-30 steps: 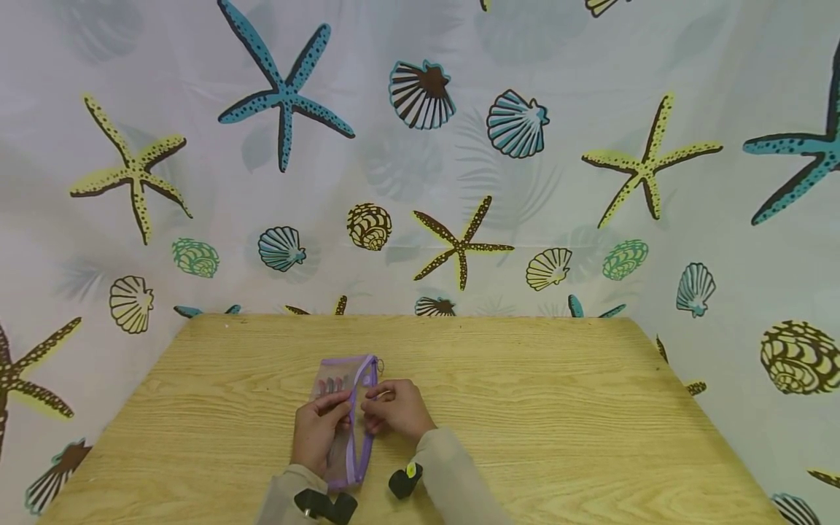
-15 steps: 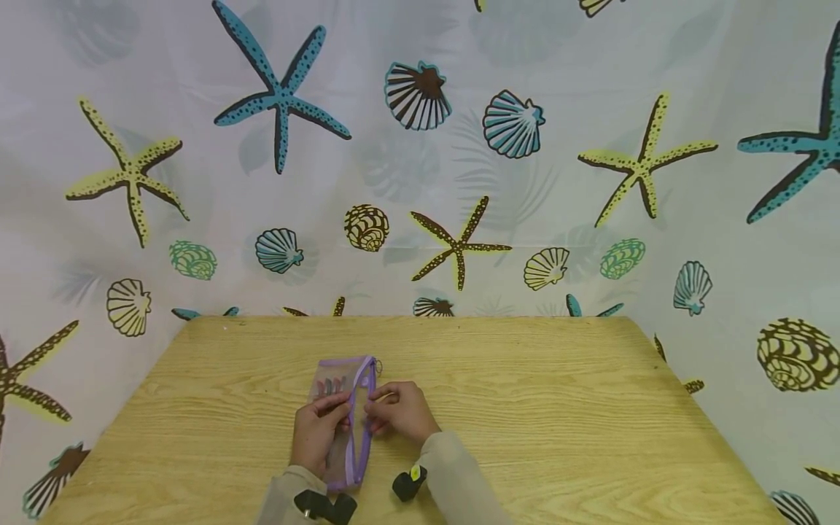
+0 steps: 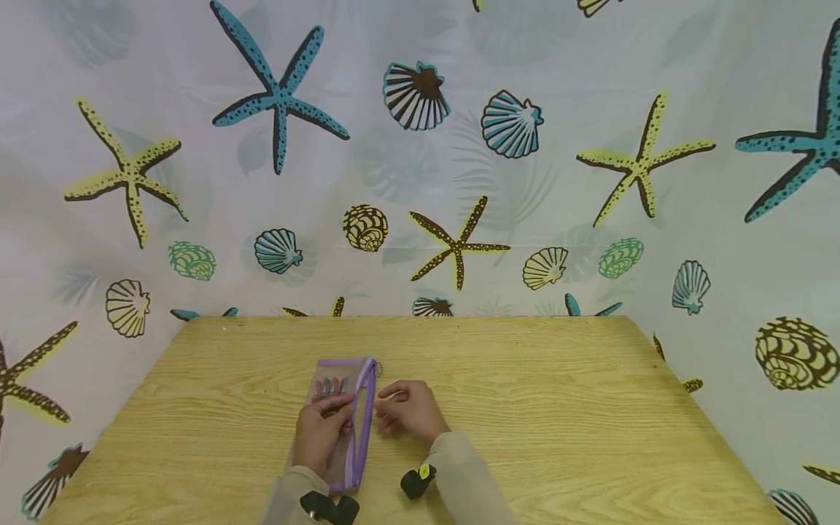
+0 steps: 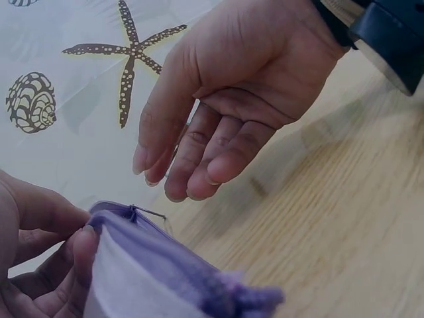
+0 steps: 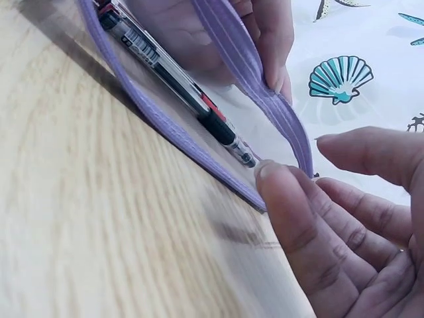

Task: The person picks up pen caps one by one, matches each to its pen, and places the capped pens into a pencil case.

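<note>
A see-through zip pencil case (image 3: 359,456) with purple trim lies on the table, and several pens (image 3: 331,386) show through its side. My left hand (image 3: 318,437) pinches the near strip of the mouth between thumb and fingers. In the right wrist view the mouth gapes, and a pen with a black grip (image 5: 192,96) lies inside. My right hand (image 3: 413,410) hovers just right of the case, its fingers loosely bent and apart, holding nothing. The left wrist view shows that right hand (image 4: 232,99) above the case's end, where a small metal ring (image 4: 149,212) hangs.
The wooden table (image 3: 558,408) stretches to both sides and behind the case. A white curtain (image 3: 420,168) printed with starfish and shells encloses its back and sides. A black camera (image 3: 418,481) sits on the right wrist, another (image 3: 330,508) on the left.
My right hand has come off the case's far edge and moved to the right, its fingers loosening. The left hand keeps its pinch in nearly the same place.
</note>
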The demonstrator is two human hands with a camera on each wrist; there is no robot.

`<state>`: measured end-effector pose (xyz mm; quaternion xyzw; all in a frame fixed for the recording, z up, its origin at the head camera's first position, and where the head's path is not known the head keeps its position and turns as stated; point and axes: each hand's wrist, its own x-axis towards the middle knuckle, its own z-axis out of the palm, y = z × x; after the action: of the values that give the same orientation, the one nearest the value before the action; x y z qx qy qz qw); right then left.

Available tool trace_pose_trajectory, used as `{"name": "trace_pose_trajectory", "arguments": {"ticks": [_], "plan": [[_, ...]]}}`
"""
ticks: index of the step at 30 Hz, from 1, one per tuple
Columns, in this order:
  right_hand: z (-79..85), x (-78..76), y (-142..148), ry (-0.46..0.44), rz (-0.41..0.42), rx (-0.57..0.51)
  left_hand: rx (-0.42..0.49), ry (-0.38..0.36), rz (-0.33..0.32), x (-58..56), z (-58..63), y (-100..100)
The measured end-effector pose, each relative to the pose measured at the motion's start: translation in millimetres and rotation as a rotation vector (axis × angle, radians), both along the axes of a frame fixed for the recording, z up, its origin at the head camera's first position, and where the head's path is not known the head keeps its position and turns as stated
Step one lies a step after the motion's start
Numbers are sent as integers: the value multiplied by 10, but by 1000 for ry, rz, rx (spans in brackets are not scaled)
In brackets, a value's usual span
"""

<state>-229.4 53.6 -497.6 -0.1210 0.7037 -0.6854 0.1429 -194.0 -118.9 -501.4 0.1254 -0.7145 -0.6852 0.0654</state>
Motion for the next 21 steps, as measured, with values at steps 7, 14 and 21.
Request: {"name": "trace_pose_trajectory", "arguments": {"ticks": [7, 14, 21], "plan": [[0, 6, 59, -21, -18, -4, -10, 26, -9, 19, 10, 14], [-1, 22, 127, -24, -35, 2, -56, 15, -21, 27, 18, 28], [-19, 22, 207, -23, -42, 27, -190, -16, -57, 35, 43, 41]]}}
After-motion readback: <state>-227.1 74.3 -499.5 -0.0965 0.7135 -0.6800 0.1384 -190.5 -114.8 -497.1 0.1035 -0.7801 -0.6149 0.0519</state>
